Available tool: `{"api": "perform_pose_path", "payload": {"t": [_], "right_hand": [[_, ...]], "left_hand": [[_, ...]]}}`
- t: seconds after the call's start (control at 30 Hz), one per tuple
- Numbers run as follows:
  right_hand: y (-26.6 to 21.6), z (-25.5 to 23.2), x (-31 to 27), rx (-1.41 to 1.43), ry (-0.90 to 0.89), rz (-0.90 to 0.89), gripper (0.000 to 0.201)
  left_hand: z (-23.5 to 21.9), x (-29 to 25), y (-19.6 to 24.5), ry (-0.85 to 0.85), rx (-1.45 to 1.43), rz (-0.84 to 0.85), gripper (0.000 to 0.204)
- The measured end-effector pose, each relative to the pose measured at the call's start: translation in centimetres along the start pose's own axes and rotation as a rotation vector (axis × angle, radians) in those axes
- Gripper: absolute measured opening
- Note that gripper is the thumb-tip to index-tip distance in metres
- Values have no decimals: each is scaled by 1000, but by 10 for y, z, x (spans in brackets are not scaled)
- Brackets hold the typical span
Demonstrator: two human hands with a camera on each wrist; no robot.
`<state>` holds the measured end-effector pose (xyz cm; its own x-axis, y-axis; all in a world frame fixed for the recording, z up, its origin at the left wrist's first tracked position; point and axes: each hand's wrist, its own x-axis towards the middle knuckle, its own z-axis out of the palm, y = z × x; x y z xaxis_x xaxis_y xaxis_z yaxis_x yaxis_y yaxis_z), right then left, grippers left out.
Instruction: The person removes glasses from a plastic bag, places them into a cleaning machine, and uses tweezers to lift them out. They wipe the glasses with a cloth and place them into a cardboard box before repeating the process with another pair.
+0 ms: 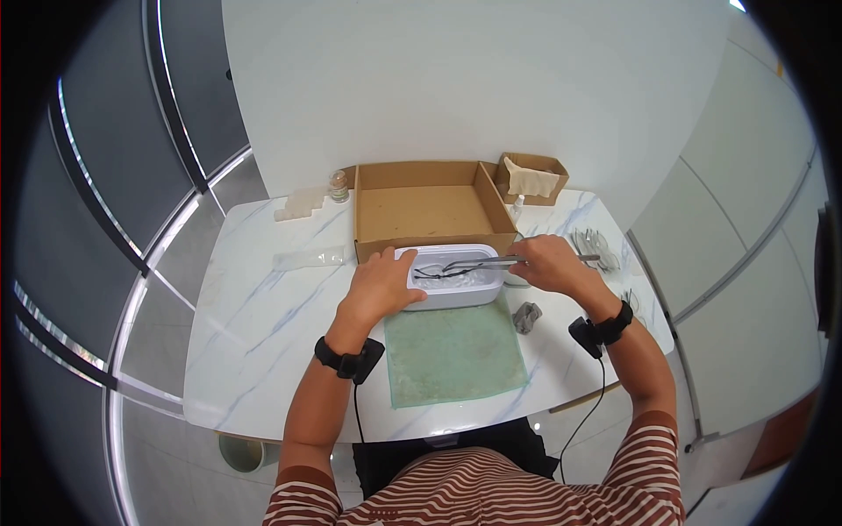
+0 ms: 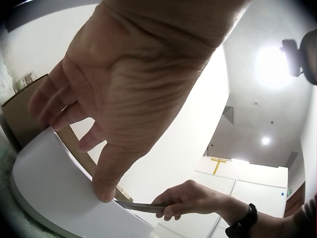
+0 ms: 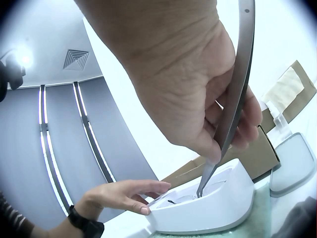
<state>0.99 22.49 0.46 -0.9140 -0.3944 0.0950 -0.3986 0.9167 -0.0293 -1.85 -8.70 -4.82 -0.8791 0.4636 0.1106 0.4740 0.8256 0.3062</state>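
A white oval ultrasonic cleaner stands at the far edge of a green cloth. Dark-framed glasses lie inside its basin. My left hand holds the cleaner's left end, thumb on the near side and fingers over the far rim. Long metal tweezers are gripped in my right hand above the right end. Their tips reach down into the basin, close by the dark frame. Part of the frame is hidden by the wall in the right wrist view.
Behind the cleaner stands a large open cardboard box, with a smaller box to its right. A crumpled grey cloth lies right of the green one. Several glasses rest at the right edge. A jar stands back left.
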Motion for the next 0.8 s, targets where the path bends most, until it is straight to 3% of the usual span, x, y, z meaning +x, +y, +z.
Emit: {"api": "perform_pose_path", "payload": {"t": [0.3,0.57,0.8], "right_hand": [[9,6,-1,12,38,-41,24],[5,-15,-11,14,-132,29,28],[8,-20,-16,64,-117,3,25]], "left_hand": [[-2,0,1,-35,8,-22,75],[5,-1,-3,13,46,40,74],[7,0,-4,2,67,46,75]]}}
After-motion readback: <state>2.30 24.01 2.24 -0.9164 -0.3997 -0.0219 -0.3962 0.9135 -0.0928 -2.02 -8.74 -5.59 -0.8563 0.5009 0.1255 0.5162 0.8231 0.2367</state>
